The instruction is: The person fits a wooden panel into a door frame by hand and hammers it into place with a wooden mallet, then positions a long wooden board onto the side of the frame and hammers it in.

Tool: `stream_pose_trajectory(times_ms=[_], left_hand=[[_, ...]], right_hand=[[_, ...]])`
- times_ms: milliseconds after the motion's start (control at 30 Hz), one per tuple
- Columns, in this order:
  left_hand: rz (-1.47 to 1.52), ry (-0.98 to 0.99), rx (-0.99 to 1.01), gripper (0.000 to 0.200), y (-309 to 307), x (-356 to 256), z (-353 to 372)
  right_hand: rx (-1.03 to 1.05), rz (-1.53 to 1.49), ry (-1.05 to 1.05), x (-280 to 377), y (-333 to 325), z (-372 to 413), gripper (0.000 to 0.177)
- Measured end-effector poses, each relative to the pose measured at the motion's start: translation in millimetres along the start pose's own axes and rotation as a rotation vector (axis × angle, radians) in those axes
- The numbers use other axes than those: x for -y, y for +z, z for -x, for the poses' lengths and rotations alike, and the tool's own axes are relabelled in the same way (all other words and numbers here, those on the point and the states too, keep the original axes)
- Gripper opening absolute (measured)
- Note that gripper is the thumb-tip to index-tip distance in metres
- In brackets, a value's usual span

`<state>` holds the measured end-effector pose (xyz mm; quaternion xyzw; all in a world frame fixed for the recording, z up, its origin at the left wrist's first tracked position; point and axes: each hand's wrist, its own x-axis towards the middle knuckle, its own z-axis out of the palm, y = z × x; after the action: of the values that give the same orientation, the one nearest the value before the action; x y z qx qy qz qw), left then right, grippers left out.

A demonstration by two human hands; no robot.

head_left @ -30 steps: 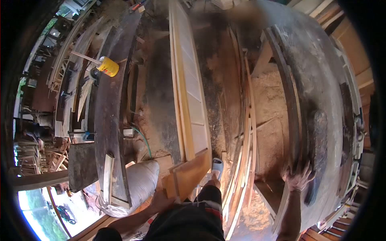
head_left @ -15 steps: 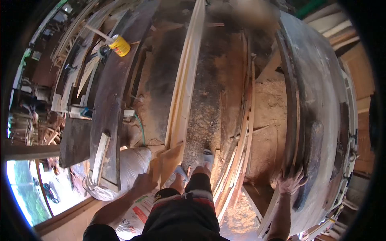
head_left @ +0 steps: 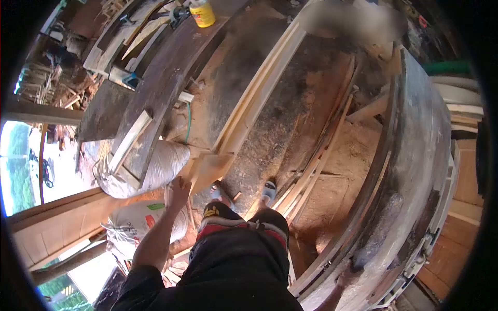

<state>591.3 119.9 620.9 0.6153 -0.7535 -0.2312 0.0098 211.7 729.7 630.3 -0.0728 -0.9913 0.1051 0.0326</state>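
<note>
Two hands: left hand (head_left: 179, 191), 7 o'clock, grips panel (head_left: 244, 124) end, likely steadying it; right hand (head_left: 348, 274), 5 o'clock, braces on bench (head_left: 415, 155), grip unclear.

A smeared patch (head_left: 353, 20) blurs the far end of the long wooden panel (head_left: 254, 103), the top edge cuts off the yellow can (head_left: 202, 11), the right hand (head_left: 346, 276) is mostly lost in shadow at the near edge of the dusty bench (head_left: 415, 155), and how the left hand (head_left: 179, 189) grips the panel's near end cannot be told.
</note>
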Motion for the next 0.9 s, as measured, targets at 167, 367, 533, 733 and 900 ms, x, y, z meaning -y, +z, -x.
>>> stream_pose_trajectory(times_ms=[167, 367, 533, 733, 900], left_hand=[[0.001, 0.065, -0.219, 0.031, 19.3, 22.5, -2.3], [-0.055, -0.086, -0.043, 0.05, 2.8, 18.7, -13.1], [-0.061, -0.083, -0.002, 0.045, -9.4, 1.5, -13.3], [-0.032, -0.122, -0.03, 0.044, -0.9, 2.3, -18.0], [-0.069, -0.147, -0.049, 0.05, -1.1, 6.3, -13.5]], right_hand=[[0.378, -0.378, 0.079, 134.5, -67.2, 12.4, 0.062], [0.555, -0.793, -0.054, 242.7, -32.8, 15.6, 0.083], [0.99, -0.938, -0.793, 476.3, 15.1, 40.7, 0.054], [1.079, -0.225, -1.026, 547.6, 187.7, 114.0, 0.059], [1.108, -0.016, -1.161, 548.3, 243.6, 109.7, 0.054]])
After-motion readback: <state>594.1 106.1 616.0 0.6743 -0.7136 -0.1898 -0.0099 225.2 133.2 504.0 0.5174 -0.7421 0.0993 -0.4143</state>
